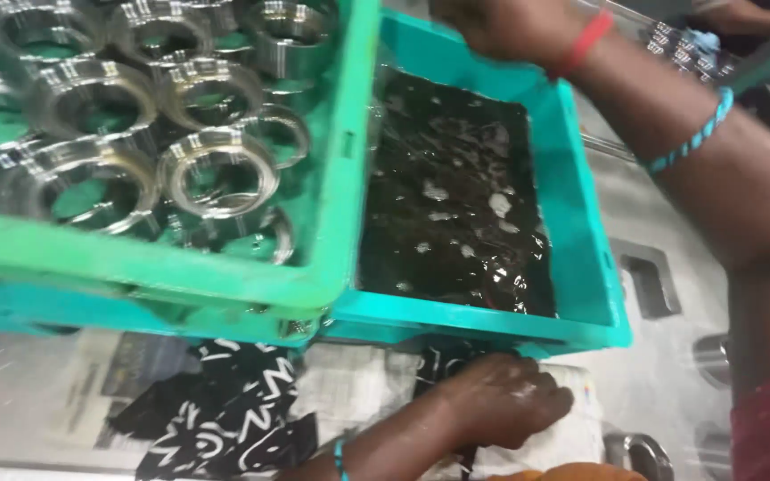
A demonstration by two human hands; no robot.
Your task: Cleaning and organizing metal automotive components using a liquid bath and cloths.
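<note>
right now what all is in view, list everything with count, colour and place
metal rings: many, exact count unclear, silver, in the upper crate at top left
upper crate: one, green, stacked over the left part of the lower one
lower crate: one, teal, centre, holds a dark wet liquid
newspaper: some sheets, pale, under the crates
patterned cloth: one, black and white, on the newspaper at bottom
metal worktop: grey, at right
left hand: on the newspaper by the lower crate
right hand: red band at wrist, at the lower crate's far rim
</note>
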